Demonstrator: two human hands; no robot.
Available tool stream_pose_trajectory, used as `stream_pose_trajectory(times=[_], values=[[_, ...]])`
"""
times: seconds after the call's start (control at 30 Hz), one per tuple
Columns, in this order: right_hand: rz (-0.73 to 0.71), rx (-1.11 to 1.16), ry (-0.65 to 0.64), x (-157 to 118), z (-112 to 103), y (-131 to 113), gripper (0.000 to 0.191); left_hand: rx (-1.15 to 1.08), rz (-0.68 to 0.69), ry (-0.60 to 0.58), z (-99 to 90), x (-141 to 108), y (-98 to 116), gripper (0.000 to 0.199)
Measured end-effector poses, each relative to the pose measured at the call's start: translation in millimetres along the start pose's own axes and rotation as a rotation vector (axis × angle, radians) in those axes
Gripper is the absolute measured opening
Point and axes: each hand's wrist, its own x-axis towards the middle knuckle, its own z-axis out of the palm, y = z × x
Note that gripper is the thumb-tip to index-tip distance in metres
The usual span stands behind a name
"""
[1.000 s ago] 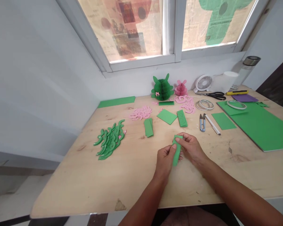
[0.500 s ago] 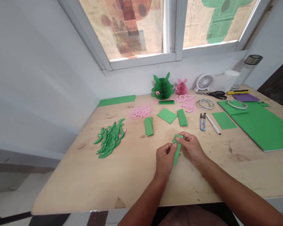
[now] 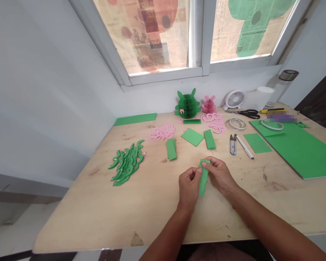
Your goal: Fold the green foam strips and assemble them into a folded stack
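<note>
A narrow green paper strip (image 3: 203, 182) stands between both hands over the near middle of the table. My left hand (image 3: 189, 183) pinches its left edge between thumb and fingers. At its upper right, my right hand (image 3: 220, 173) grips the top, thumb in front and fingers behind. Beyond the hands lie a folded green piece (image 3: 171, 149), a green sheet (image 3: 192, 137) and a small green piece with drawn lines (image 3: 209, 139). Blue snips (image 3: 233, 145) and a white pen (image 3: 245, 146) rest to the right.
Green cut-outs (image 3: 127, 163) are piled at left, pink cut-outs (image 3: 163, 132) farther back. A green paper figure (image 3: 187, 105) and a pink one (image 3: 209, 105) stand by the wall. Tape rolls (image 3: 237, 124), black scissors (image 3: 248, 114), a fan (image 3: 234, 99) and large green sheets (image 3: 306, 148) sit at right.
The view has tilted slightly upward, so the table items appear a little lower. Both hands keep hold of the green strip, with hardly any change in grip.
</note>
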Motion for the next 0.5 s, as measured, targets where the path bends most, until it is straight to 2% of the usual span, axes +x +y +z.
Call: stream_pose_trajectory(times=[0.5], values=[[0.022,0.044,-0.049,1.6,-4.1,4.6,0.029,0.011,-0.003,-0.035,-2.6,3.1,-1.7,0.036]])
